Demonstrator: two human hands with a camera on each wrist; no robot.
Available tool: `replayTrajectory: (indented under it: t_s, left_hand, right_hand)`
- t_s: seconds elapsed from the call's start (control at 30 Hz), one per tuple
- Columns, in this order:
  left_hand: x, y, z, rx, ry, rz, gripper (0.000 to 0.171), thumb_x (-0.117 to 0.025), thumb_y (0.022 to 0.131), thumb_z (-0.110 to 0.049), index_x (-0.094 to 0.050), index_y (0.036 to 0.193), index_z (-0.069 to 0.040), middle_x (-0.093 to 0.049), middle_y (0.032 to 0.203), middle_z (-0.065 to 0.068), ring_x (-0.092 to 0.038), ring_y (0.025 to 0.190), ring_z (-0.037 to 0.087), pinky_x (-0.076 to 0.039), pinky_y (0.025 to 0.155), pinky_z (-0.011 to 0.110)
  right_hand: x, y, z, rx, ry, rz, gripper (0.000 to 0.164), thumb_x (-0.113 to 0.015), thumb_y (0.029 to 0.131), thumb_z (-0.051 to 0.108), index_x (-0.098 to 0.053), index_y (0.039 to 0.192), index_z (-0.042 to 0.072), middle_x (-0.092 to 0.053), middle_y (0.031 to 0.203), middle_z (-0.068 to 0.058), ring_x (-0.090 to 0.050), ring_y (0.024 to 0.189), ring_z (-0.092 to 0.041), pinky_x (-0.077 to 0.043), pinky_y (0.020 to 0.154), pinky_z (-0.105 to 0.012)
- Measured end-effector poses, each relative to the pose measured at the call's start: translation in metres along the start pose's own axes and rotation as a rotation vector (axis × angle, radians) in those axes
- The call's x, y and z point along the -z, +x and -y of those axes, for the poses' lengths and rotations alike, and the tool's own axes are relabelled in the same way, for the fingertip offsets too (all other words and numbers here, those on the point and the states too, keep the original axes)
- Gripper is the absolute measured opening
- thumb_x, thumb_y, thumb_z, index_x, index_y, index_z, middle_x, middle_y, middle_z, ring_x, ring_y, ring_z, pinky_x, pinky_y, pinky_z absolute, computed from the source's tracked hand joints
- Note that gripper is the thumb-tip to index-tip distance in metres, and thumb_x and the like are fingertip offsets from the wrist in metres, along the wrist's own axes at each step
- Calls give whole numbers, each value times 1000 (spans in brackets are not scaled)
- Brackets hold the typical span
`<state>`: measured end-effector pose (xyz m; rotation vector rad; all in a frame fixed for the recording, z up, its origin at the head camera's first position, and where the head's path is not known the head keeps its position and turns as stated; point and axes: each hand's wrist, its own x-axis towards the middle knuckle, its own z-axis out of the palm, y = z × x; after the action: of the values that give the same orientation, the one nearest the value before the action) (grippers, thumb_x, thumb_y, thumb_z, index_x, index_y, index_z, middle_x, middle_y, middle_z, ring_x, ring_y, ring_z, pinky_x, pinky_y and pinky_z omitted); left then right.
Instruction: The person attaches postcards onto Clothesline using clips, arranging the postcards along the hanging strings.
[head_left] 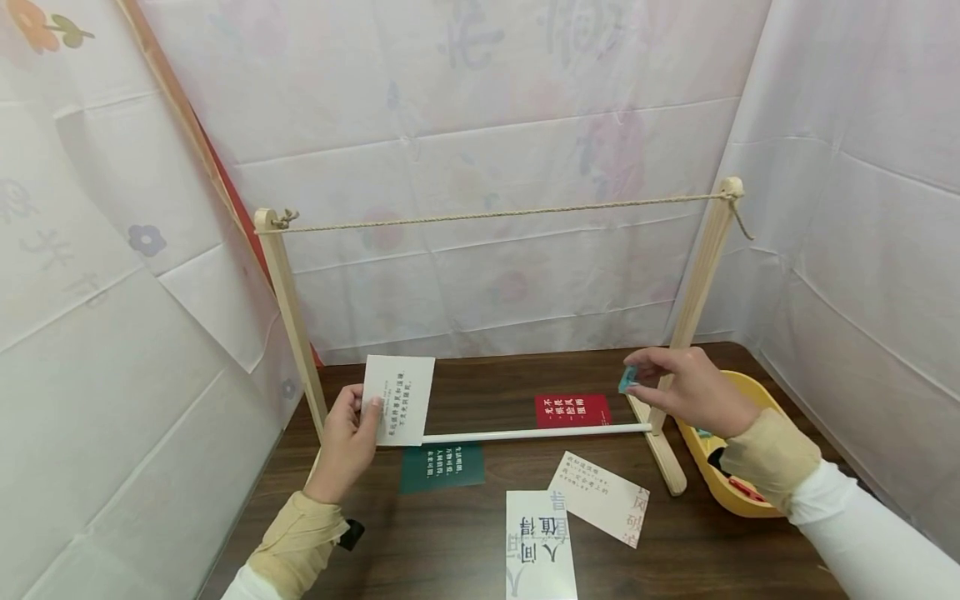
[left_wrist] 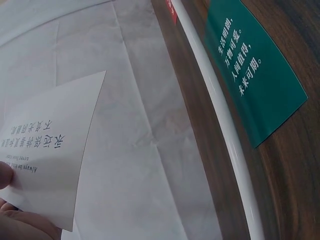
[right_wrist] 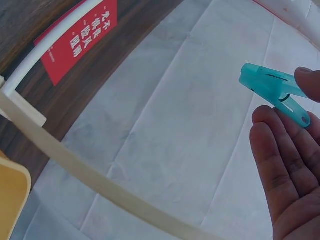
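Observation:
My left hand [head_left: 351,437] pinches a white card [head_left: 402,400] with dark printed characters, thumb across its front, held up at the left post of a wooden frame. In the left wrist view the same card [left_wrist: 55,145] tilts beside the thumb. My right hand [head_left: 693,383] pinches a teal clothespin [head_left: 628,380] near the right post. The right wrist view shows the clothespin [right_wrist: 272,87] between thumb and fingers, its handles spread and its jaws holding nothing. Above both hands a twine rope [head_left: 495,216] runs between the posts.
On the dark wooden table [head_left: 360,542] lie a red card [head_left: 573,410], a green card [head_left: 442,467] and two white printed cards. A white rod [head_left: 525,434] joins the frame's posts low down. A yellow basket [head_left: 731,496] with small items stands at right. White sheets [head_left: 480,292] enclose the table.

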<state>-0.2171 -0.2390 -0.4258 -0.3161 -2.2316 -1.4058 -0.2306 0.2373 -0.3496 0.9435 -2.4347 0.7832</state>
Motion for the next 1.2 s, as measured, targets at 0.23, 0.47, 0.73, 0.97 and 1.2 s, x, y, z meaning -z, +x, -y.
replayTrajectory:
  t_s: [0.23,0.47,0.73,0.97,1.2]
  left_hand:
    - [1,-1,-31,2,-36,-98,17,-48,103,1,-52,116,12,-64,89,24,-67,74,35,-57,58,32]
    - [4,0,-45,-7,-24,-171,18,-49,102,5,-52,115,16,-64,89,27,-64,70,34,-55,56,27]
    - [8,6,-43,22,-48,-188,19,-48,102,4,-51,116,17,-65,92,28,-65,70,29,-55,57,26]
    - [10,15,-17,11,-99,-251,22,-48,104,-4,-52,120,11,-67,97,23,-65,73,18,-53,58,21]
    - [13,20,-12,-5,-153,-303,24,-50,105,-10,-53,118,10,-67,96,23,-64,71,15,-51,56,20]
  right_hand:
    - [-3,6,2,64,-5,-27,33,-86,75,0,-71,104,3,-70,84,7,-65,73,-8,-57,63,-32]
    - [-4,13,7,100,30,-38,33,-86,76,-1,-71,105,2,-72,86,2,-66,75,-9,-57,64,-27]
    - [-7,24,15,119,76,-27,33,-86,76,-1,-70,106,2,-72,87,1,-67,77,-8,-57,65,-24]
    - [-10,34,23,147,81,-31,32,-85,78,0,-71,107,6,-72,89,4,-67,78,-7,-58,66,-27]
    - [-14,44,30,171,88,-49,32,-86,77,2,-71,106,4,-73,90,2,-69,79,-10,-58,67,-27]
